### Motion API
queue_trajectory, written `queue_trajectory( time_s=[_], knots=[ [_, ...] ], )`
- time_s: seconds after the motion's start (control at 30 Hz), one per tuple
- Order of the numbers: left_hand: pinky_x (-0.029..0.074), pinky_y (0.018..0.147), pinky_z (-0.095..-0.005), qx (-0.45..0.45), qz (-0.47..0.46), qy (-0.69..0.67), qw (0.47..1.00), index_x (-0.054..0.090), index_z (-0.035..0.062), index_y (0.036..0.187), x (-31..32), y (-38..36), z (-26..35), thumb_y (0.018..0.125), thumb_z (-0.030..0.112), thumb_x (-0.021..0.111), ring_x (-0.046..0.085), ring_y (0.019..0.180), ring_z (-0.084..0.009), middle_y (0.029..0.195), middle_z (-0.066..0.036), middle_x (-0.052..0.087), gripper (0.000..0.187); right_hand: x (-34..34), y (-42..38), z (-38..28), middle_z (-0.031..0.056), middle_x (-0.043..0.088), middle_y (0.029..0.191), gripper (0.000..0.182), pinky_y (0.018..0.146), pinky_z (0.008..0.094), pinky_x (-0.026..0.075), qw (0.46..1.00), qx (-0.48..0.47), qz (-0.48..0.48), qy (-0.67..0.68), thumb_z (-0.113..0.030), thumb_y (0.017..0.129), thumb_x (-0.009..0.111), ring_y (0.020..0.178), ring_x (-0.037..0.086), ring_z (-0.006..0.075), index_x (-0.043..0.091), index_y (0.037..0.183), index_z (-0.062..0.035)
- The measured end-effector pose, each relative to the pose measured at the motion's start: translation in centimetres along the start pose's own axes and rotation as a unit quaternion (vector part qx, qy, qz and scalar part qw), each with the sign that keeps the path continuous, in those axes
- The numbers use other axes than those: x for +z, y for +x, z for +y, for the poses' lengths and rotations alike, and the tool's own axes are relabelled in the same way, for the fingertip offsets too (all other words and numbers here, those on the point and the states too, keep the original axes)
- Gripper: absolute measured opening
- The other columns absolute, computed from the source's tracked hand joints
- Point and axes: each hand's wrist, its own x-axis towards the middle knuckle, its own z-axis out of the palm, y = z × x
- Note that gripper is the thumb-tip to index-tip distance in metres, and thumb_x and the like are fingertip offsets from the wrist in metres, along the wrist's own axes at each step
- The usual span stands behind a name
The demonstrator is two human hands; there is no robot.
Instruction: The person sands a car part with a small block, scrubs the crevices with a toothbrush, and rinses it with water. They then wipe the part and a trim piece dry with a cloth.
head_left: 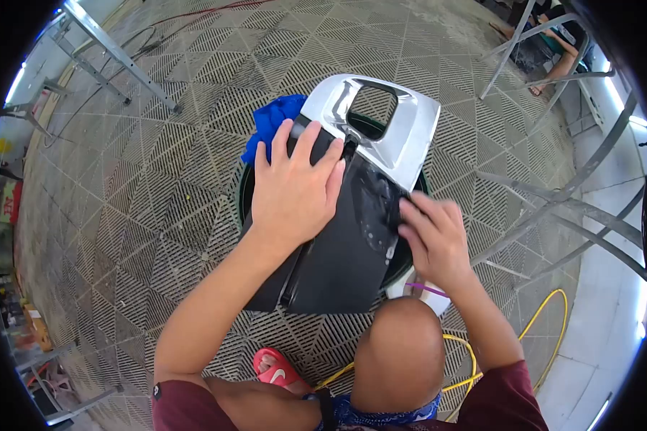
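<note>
Fingers of the left hand point(295, 192) spread flat and slightly fanned, palm down, pressing on the upper face of a black panel point(341, 258). Not curled round anything; the tips reach the panel's top edge where it meets the silver trim piece point(402, 140). Thumb lies along the left side, near a blue cloth point(272, 122).

Right hand point(435, 241): fingers bent and bunched together, tips pressed against the panel's right edge. Something dark sits under the fingertips, possibly a small pad or cloth; cannot tell which, nor whether the fingers pinch it or only push on it.

The black panel lies tilted across the rim of a dark round tub point(246, 190), its lower end toward the person's knee point(399, 352). The silver trim piece, with a rectangular cut-out, joins the panel's far end and overhangs the tub. The blue cloth is bunched at the tub's far left rim, partly hidden behind the left hand and trim.

A white container point(418, 293) with a purple mark sits just beside the right wrist, below the tub. Yellow hose point(546, 316) loops over the grated floor point(158, 179) at right. Foot in a red sandal point(277, 368) at lower centre. Metal frame legs point(553, 201) stand at right; another person's arm point(564, 65) shows far upper right.
</note>
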Motion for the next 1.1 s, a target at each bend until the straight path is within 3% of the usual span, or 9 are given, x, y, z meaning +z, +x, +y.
queue_trajectory(
  time_s=[0.3, 0.53, 0.7, 0.83, 0.87, 0.93, 1.0, 1.03, 1.1],
  knots=[
    [0.039, 0.109, -0.0690, -0.017, 0.024, -0.025, 0.999, 0.073, 0.0164, 0.129, 0.5, -0.5, -0.5, 0.100, 0.035, 0.060, 0.045, 0.139, -0.0420, 0.144, -0.012, 0.056, 0.036, 0.5, 1.2, -1.6, 0.0128, 0.068, 0.123, 0.036, 0.088, 0.0432, 0.049, 0.999, 0.035, 0.017, -0.032, -0.009, 0.084, 0.079, 0.096, 0.062, 0.0332, 0.072, 0.119, -0.0026],
    [0.037, 0.110, -0.0714, -0.026, 0.022, -0.041, 0.999, 0.073, 0.0155, 0.129, 0.2, -0.9, -0.3, 0.102, 0.036, 0.057, 0.044, 0.141, -0.0433, 0.144, -0.014, 0.057, 0.038, -0.1, -0.2, -2.1, 0.0138, 0.068, 0.122, 0.036, 0.090, 0.0440, 0.049, 0.996, 0.033, 0.013, -0.076, -0.011, 0.086, 0.078, 0.097, 0.062, 0.0339, 0.072, 0.120, -0.0014],
    [0.034, 0.112, -0.0722, -0.032, 0.034, -0.049, 0.998, 0.073, 0.0150, 0.129, 0.1, -1.0, -0.6, 0.102, 0.037, 0.056, 0.043, 0.142, -0.0447, 0.144, -0.015, 0.056, 0.039, -0.7, -0.1, -4.5, 0.0153, 0.068, 0.122, 0.037, 0.092, 0.0446, 0.050, 0.999, -0.023, 0.000, -0.026, -0.013, 0.086, 0.078, 0.101, 0.062, 0.0355, 0.072, 0.121, -0.0043],
    [0.043, 0.106, -0.0623, -0.059, 0.071, -0.085, 0.992, 0.066, 0.0111, 0.137, -0.7, -0.6, -0.7, 0.097, 0.038, 0.064, 0.048, 0.135, -0.0437, 0.142, -0.019, 0.054, 0.048, -1.6, -0.4, -4.0, 0.0156, 0.069, 0.120, 0.034, 0.092, 0.0457, 0.050, 0.998, 0.023, 0.004, -0.053, -0.016, 0.087, 0.079, 0.101, 0.061, 0.0363, 0.072, 0.117, -0.0036],
    [0.050, 0.097, -0.0556, -0.088, 0.010, -0.125, 0.988, 0.059, 0.0074, 0.141, -1.1, -0.1, -1.0, 0.093, 0.038, 0.069, 0.052, 0.129, -0.0430, 0.137, -0.024, 0.053, 0.057, -2.4, -0.2, -4.4, 0.0158, 0.069, 0.119, 0.033, 0.093, 0.0457, 0.050, 0.999, -0.005, -0.040, -0.022, -0.016, 0.087, 0.078, 0.103, 0.061, 0.0368, 0.072, 0.118, -0.0041],
    [0.052, 0.095, -0.0546, -0.141, 0.011, -0.129, 0.982, 0.057, 0.0051, 0.140, -1.8, 0.8, -1.5, 0.093, 0.038, 0.069, 0.054, 0.125, -0.0440, 0.134, -0.025, 0.054, 0.059, -4.5, 0.7, -5.6, 0.0160, 0.069, 0.119, 0.033, 0.094, 0.0458, 0.050, 0.996, -0.037, -0.078, 0.009, -0.017, 0.088, 0.078, 0.105, 0.061, 0.0373, 0.072, 0.118, -0.0046],
    [0.055, 0.091, -0.0538, -0.218, -0.017, -0.141, 0.965, 0.052, -0.0014, 0.141, -1.9, 2.0, -2.5, 0.092, 0.040, 0.070, 0.063, 0.114, -0.0481, 0.123, -0.031, 0.061, 0.067, -7.0, 2.0, -5.7, 0.0173, 0.069, 0.120, 0.033, 0.098, 0.0441, 0.050, 1.000, -0.006, -0.031, 0.000, -0.017, 0.090, 0.076, 0.111, 0.061, 0.0369, 0.071, 0.120, -0.0047],
    [0.055, 0.092, -0.0550, -0.278, -0.093, -0.210, 0.933, 0.055, 0.0006, 0.140, -1.6, 3.2, -3.3, 0.094, 0.039, 0.070, 0.066, 0.113, -0.0464, 0.123, -0.027, 0.066, 0.062, -7.5, 2.6, -5.2, 0.0178, 0.071, 0.118, 0.031, 0.098, 0.0403, 0.051, 0.999, 0.043, 0.022, -0.009, -0.020, 0.095, 0.072, 0.110, 0.065, 0.0331, 0.070, 0.121, -0.0034],
    [0.055, 0.097, -0.0512, -0.328, -0.148, -0.284, 0.889, 0.063, -0.0020, 0.131, -0.8, 4.2, -4.4, 0.093, 0.039, 0.070, 0.068, 0.115, -0.0435, 0.125, -0.028, 0.069, 0.056, -7.5, 3.3, -5.0, 0.0144, 0.073, 0.107, 0.031, 0.091, 0.0355, 0.052, 0.950, 0.274, 0.097, 0.111, -0.025, 0.101, 0.069, 0.097, 0.067, 0.0236, 0.069, 0.118, 0.0006]
  ],
)
